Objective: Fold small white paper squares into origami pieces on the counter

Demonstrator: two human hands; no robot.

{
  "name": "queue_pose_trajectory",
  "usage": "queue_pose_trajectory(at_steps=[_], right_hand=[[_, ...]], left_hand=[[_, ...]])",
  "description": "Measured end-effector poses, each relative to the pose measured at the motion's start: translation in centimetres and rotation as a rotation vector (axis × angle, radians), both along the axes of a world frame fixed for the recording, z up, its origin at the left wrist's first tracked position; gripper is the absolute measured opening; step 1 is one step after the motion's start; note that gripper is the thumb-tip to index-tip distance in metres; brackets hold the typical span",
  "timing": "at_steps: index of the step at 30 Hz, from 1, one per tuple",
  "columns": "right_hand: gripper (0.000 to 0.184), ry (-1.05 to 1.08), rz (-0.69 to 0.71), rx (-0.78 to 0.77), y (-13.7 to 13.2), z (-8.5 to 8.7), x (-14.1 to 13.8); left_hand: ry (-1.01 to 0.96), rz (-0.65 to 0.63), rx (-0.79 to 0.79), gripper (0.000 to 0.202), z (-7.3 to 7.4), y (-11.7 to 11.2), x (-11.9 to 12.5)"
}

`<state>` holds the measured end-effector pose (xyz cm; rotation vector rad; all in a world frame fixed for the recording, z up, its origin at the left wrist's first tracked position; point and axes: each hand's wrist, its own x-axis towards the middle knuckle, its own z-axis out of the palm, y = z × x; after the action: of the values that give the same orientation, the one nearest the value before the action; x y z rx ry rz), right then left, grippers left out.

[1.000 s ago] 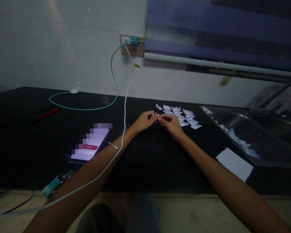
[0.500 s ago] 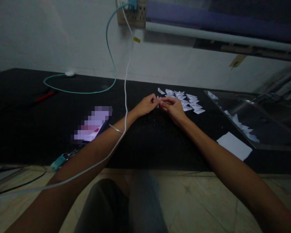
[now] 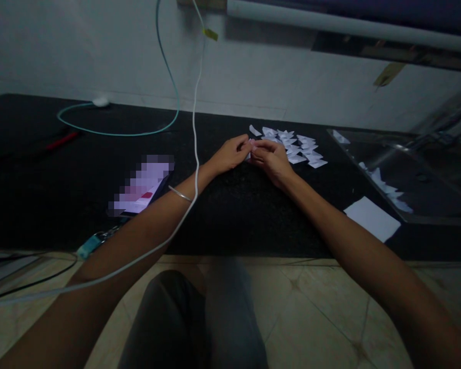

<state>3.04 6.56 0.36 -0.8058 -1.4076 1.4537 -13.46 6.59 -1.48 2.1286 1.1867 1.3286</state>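
Note:
My left hand (image 3: 230, 154) and my right hand (image 3: 269, 159) meet over the black countertop (image 3: 234, 205), fingers pinched together on a small white paper piece (image 3: 250, 148) held between them. Just beyond my right hand lies a pile of several small folded white paper pieces (image 3: 295, 146). A thin metal bangle (image 3: 180, 193) circles my left wrist.
A lit phone (image 3: 142, 187) lies left of my left arm, with a white cable (image 3: 194, 128) hanging across it. A teal cable (image 3: 119, 130) loops at the back left. A steel sink (image 3: 407, 174) holds more paper scraps at right; a white sheet (image 3: 372, 218) lies near the counter's edge.
The view has tilted downward, so the wall socket has left the top of the frame and more floor shows. My hands stay pinched on the small paper piece.

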Motion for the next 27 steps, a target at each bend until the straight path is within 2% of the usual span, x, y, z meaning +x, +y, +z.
queue_pose_trajectory(at_steps=[5, 14, 18, 22, 27], right_hand=[[0.021, -0.009, 0.030, -0.033, -0.3, 0.6, 0.0], [0.011, 0.022, 0.091, -0.120, -0.2, 0.7, 0.0], [0.017, 0.007, 0.088, -0.137, -0.3, 0.6, -0.1], [0.015, 0.021, 0.124, -0.150, -0.4, 0.7, 0.1], [0.020, 0.033, 0.124, -0.136, 0.1, 0.7, 0.4]], left_hand=[[-0.019, -0.023, 0.043, 0.043, 0.3, -0.2, 0.1], [-0.069, 0.084, -0.023, 0.044, 0.7, -0.8, 0.3], [-0.020, 0.059, -0.022, 0.041, 0.8, -1.0, 0.3], [-0.026, 0.032, -0.030, 0.038, 0.9, -1.2, 0.4], [-0.097, -0.041, -0.133, 0.040, 1.3, -1.6, 0.5]])
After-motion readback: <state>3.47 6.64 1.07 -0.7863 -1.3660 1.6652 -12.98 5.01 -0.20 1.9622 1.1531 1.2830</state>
